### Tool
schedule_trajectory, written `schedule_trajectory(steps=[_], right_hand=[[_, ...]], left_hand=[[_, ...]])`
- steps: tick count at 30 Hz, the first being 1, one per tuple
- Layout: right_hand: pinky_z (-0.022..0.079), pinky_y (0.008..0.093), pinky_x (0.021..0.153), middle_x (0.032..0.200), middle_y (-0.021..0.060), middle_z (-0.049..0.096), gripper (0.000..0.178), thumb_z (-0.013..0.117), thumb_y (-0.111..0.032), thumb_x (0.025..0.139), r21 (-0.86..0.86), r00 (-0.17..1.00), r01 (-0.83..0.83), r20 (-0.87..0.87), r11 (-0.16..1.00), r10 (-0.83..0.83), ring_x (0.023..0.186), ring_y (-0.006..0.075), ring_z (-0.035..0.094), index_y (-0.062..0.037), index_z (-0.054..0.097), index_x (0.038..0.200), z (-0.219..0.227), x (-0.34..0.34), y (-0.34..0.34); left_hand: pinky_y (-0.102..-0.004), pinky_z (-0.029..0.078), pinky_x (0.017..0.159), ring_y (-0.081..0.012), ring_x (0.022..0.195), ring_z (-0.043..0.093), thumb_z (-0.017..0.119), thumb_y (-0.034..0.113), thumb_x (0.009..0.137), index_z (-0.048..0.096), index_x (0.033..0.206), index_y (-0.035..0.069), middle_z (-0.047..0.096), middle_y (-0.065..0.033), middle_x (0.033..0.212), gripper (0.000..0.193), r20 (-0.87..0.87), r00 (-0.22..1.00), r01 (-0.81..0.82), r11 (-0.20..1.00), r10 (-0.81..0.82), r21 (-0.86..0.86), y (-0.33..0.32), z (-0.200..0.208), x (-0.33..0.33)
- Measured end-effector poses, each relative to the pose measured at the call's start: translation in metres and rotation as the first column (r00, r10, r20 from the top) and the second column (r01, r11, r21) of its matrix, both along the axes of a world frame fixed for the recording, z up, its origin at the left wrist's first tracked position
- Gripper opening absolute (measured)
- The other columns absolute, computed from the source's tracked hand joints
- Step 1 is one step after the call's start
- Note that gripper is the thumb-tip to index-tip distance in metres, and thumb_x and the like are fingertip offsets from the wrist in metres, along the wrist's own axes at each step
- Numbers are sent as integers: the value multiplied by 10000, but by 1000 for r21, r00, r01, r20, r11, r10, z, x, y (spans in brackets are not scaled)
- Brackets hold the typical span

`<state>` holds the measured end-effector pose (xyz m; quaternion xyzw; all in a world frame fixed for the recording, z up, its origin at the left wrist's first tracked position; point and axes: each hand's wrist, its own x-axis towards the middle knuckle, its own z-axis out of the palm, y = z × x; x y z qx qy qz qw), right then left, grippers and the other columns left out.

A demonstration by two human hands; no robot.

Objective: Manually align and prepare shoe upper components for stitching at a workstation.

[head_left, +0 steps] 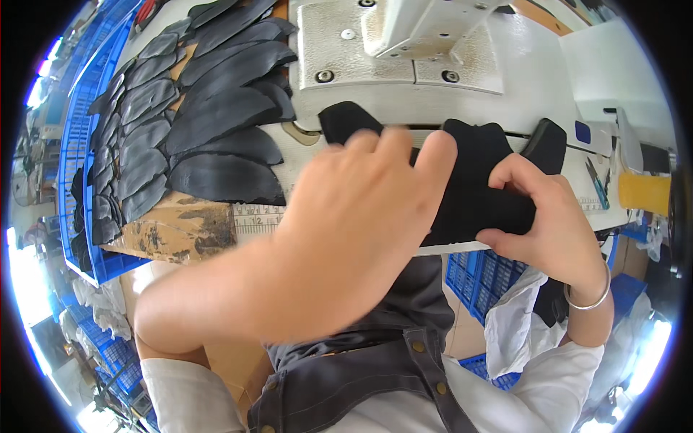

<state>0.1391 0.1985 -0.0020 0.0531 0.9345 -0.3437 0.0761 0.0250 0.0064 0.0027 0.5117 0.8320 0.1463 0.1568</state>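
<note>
A black fabric piece (473, 206) with a wavy far edge lies at the front of the white sewing table (527, 101). My right hand (559, 227) grips its right side, thumb at the near edge and fingers curled over the top. My left hand (368, 191) is above the left part, blurred by motion, its fingers pointing away from me; whether they hold anything is hidden. Beyond my left fingers a black flap (349, 121) sticks out. A thick-edged black piece (546, 142) shows just past my right hand.
The white sewing machine (404, 43) stands at the back. Overlapping black curved pieces (224, 119) cover stained cardboard (177, 229) at left, beside a blue crate (79, 180). A ruler strip (254, 219) runs along the front edge. Small snips (598, 185) and a yellow roll (644, 193) are at right.
</note>
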Motion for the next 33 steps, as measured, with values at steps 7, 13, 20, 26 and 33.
schedule_trajectory(steps=[7, 13, 20, 26, 33], right_hand=[[448, 440, 626, 758, 153, 592, 377, 755, -121, 667, 2, 997, -60, -50, 998, 60, 716, 371, 595, -62, 510, 947, -1, 1, 7], [362, 190, 500, 607, -31, 509, 238, 732, -136, 793, -203, 967, 156, 232, 967, -107, 570, 7, 462, -24, 531, 854, 10, 14, 36], [378, 195, 492, 590, -18, 535, 198, 700, -121, 829, -200, 966, 210, 192, 957, -172, 531, 32, 481, -24, 546, 752, 9, 28, 50], [389, 220, 487, 576, 7, 541, 199, 713, -113, 807, -123, 988, 108, 123, 986, -93, 516, 62, 492, -19, 559, 721, 5, 27, 53], [392, 236, 483, 570, 15, 542, 196, 728, -110, 788, -85, 975, 92, 210, 992, -72, 507, 83, 501, -21, 565, 722, 7, 25, 54]], left_hand=[[-460, 270, 1097, -329, 1335, 399, 759, 232, 574, 460, 1365, 23, 381, -163, 1464, 871, -179, 980, 121, 968, -82, 219, -2, -6, 49], [-405, 241, 1139, -241, 1386, 333, 654, 454, 706, 378, 1431, 61, 331, -99, 1511, 869, -406, 909, 154, 981, -94, 116, 10, -64, 70], [-398, 273, 1121, -240, 1364, 373, 709, 374, 666, 413, 1418, 96, 377, -85, 1488, 855, -420, 901, 172, 978, -106, 122, 13, -63, 69], [-431, 320, 1075, -290, 1335, 405, 719, 323, 669, 452, 1389, 79, 408, -139, 1457, 806, -419, 900, 193, 971, -119, 139, 13, -60, 70], [-384, 336, 1067, -241, 1300, 461, 557, 193, 849, 523, 1329, 121, 481, -79, 1415, 486, -464, 882, 172, 973, -83, 154, 14, -63, 69]])
